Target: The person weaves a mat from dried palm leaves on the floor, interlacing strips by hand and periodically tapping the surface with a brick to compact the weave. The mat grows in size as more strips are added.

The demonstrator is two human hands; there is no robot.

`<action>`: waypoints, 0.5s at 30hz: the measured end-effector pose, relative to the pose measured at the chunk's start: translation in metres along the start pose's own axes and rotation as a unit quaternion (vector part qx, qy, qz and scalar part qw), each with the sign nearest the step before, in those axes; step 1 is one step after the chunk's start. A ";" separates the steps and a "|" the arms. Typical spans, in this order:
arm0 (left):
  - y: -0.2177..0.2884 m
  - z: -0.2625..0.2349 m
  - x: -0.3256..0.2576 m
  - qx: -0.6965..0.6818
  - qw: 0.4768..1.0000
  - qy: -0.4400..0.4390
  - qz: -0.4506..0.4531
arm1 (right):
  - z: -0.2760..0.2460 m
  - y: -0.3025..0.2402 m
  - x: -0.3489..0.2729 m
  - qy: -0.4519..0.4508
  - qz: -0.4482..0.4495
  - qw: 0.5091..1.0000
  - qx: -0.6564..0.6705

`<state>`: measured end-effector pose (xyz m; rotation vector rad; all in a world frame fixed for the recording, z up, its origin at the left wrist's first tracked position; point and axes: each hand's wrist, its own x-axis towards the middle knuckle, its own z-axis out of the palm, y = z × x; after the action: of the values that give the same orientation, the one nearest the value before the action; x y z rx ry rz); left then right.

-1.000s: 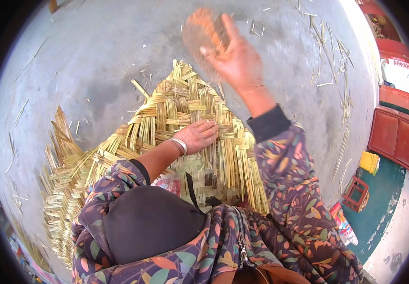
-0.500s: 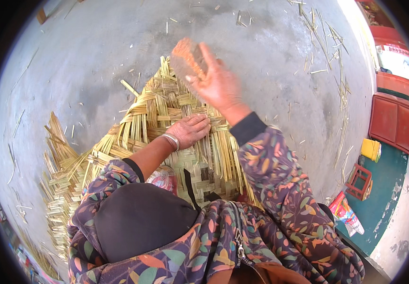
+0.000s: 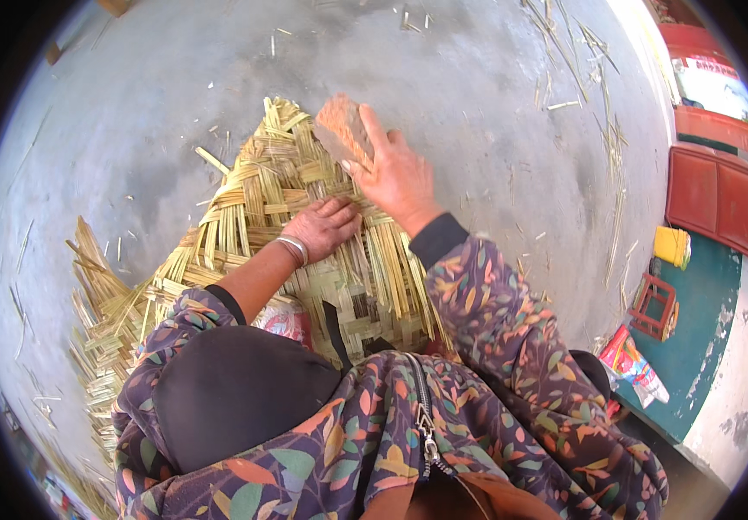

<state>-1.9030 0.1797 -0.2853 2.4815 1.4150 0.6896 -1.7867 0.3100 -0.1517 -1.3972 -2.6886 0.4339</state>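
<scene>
A mat woven of flat yellow-green strips (image 3: 280, 178) lies on the floor in front of me, its narrow end pointing away. My left hand (image 3: 325, 227) rests on the weave, fingers lying over the strips beside a bundle of loose ends. A bracelet circles that wrist. My right hand (image 3: 398, 180) grips a rough, reddish piece of brick (image 3: 339, 128) at the mat's far right edge. Whether the brick touches the weave, I cannot tell. A red and white package (image 3: 285, 321) shows partly under my left forearm.
Cut strips lie scattered over the grey concrete floor (image 3: 512, 113). More woven strips (image 3: 101, 295) fan out at the left. Along the right side are a red panelled piece (image 3: 720, 204), a yellow container (image 3: 672, 247), a small red frame (image 3: 654, 306) and a colourful bag (image 3: 634, 368).
My right hand and the brick have come down and nearer to me, shifting right relative to the mat's tip. My left hand stays on the weave. The whole view has shifted slightly.
</scene>
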 end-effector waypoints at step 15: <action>0.030 -0.028 -0.007 0.028 0.997 -0.066 0.002 | -0.017 0.000 -0.077 -0.003 0.072 0.996 -0.050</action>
<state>-1.8969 0.1566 -0.2514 2.5223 1.3998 0.4825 -1.7383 0.2514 -0.1310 -1.6272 -2.6583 0.3175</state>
